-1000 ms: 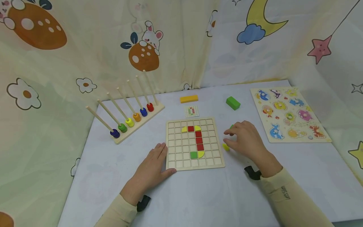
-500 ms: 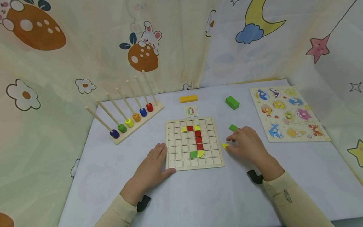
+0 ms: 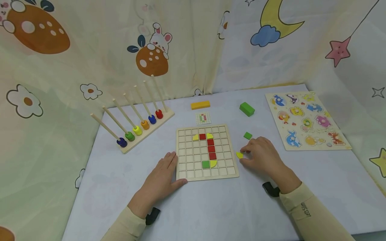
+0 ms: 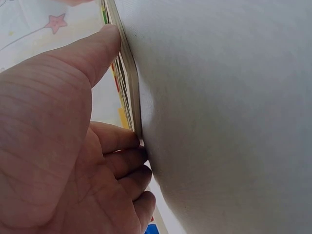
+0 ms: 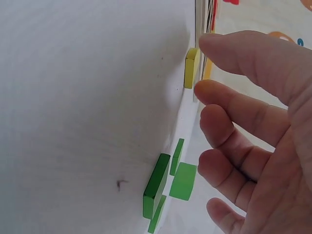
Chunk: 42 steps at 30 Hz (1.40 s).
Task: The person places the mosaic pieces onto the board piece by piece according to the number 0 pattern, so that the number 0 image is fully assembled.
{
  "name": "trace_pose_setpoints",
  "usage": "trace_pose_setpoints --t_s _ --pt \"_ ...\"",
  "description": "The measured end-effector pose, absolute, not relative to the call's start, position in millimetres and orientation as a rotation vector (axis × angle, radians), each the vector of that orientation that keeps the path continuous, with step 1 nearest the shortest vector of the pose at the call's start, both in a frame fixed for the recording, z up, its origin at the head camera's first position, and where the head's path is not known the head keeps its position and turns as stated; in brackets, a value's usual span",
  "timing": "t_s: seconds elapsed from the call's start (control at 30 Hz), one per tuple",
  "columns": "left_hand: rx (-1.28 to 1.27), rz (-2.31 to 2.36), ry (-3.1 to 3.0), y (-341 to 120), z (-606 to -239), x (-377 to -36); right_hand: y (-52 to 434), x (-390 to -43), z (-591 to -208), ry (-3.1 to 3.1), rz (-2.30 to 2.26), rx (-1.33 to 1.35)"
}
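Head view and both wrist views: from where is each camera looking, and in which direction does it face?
Head: on the person's head, facing forward and down at the board; left hand and right hand show.
Left wrist: on that wrist, low over the table, facing rightward past the board to the pink star; mostly the left hand shows.
Right wrist: on that wrist, also low, facing the yellow piece and green pieces; the right hand shows.
Shared: the head and right wrist views both show the yellow piece and right hand.
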<state>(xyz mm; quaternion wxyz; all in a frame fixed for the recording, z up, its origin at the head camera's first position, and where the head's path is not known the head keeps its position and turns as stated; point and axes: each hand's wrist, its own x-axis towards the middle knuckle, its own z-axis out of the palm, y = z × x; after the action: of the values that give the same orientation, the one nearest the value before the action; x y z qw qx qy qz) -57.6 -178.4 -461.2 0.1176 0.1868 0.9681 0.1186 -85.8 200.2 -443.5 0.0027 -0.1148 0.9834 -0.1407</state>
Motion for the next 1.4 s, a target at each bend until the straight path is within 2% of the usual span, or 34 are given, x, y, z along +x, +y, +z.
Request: trace_pose_setpoints --t_s 0.97,1.4 --pt "0.567 0.34 2.846 -180 -462 -56 199 -88 -450 3.065 -0.432 -0.361" --pt "0.568 0.337 2.851 -180 -463 -57 184 -91 -430 3.127 -0.507 -0.417"
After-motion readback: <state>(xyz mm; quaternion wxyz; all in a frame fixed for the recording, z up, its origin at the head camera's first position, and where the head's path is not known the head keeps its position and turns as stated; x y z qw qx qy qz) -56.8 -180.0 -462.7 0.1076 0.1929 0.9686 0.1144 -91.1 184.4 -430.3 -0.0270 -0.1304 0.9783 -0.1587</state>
